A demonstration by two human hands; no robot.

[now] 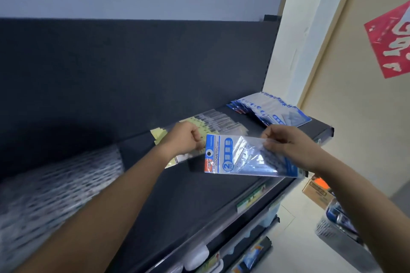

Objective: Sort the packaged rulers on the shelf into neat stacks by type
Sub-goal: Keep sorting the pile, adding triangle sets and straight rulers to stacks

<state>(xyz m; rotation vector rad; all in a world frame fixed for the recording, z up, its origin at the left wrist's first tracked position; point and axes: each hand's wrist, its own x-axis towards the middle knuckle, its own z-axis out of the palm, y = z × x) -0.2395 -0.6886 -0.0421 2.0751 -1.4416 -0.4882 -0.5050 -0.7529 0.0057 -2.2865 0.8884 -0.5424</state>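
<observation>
Sorting step: one packet is out of the mix and in the air. I judge it is bound for its own kind.
Right side: my right grip (292,148) has fingers and thumb pinched on the clear end of the blue GEOMETRIC packet (235,157). Its card header points left, and it hangs just above the front of the shelf (199,195).
Left side: my left grip (184,139) has its fingers curled down onto the yellow-carded packets (213,125), which lie fanned mid-shelf. It looks like a light pinch that holds them in place.
Blue stack: the blue stack (273,108) sits at the far right end of the shelf, splayed, apart from the yellow pile and beyond my right grip.
Next move: carry the packet right and back, lay it on the blue stack with headers matched, and let go only once it lies flat.
Watch for: the film looks slippery, and the blue stack lies near the shelf's end, so a nudge could slide packets off.
Progress: the two types are apart, but both piles need squaring.
</observation>
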